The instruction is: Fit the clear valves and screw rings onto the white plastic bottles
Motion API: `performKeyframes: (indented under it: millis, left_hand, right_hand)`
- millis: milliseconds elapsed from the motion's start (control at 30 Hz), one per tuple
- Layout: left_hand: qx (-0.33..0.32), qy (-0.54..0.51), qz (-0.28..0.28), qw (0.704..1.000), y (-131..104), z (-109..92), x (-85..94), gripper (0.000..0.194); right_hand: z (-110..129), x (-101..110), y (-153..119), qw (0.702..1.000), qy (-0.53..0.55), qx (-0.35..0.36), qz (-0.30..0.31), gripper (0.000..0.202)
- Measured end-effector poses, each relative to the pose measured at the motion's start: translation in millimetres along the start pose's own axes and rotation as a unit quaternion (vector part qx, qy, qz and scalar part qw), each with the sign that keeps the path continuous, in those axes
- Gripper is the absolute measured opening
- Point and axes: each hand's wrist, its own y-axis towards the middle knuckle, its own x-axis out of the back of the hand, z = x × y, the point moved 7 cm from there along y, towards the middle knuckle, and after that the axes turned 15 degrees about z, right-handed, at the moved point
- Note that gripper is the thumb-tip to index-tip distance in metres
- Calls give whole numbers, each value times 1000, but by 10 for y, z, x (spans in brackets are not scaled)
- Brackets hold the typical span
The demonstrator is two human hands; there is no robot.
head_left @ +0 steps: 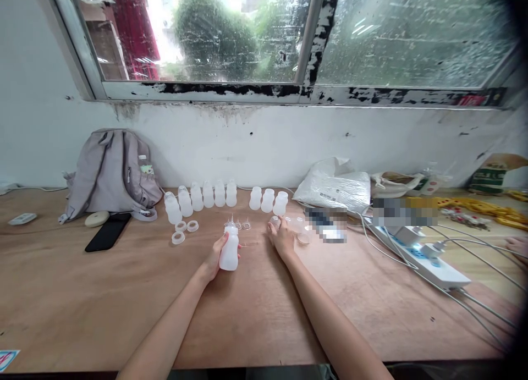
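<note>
My left hand (pixel 215 256) is wrapped round a frosted white baby bottle (pixel 229 254), holding it tilted above the table; a clear nipple seems to stand at its top. To the right, my right hand (pixel 282 238) rests low at the table with its fingers round a small clear dome cap (pixel 275 220). Further clear caps (pixel 300 220) lie just beyond that hand, and a round clear piece (pixel 303 238) is beside it. Clear nipples (pixel 246 225) stand behind the held bottle. Several white collar rings (pixel 178 237) lie to its left.
Along the wall stand several bottles with tops (pixel 208 194) and three open bottles (pixel 268 200). At left are a grey backpack (pixel 105 171), a black phone (pixel 108 232) and a round beige object (pixel 97 219). A white plastic bag (pixel 334 185) and a cabled power strip (pixel 429 262) occupy the right.
</note>
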Motion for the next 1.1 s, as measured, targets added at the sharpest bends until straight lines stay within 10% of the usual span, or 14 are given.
performKeyframes:
  millis: [200,467,1100]
  left_hand:
    - [14,28,16,999,0,14,-18,50]
    - [57,137,88,985,-33,38,-175,46]
    - [-4,250,43,967,37,42,-148,46]
  right_hand:
    - [186,104,-82,982,174,66,-18,37]
    - [605,-20,-357,810,574,42,116,27]
    - [842,-164,-531,809,544,74,210,26]
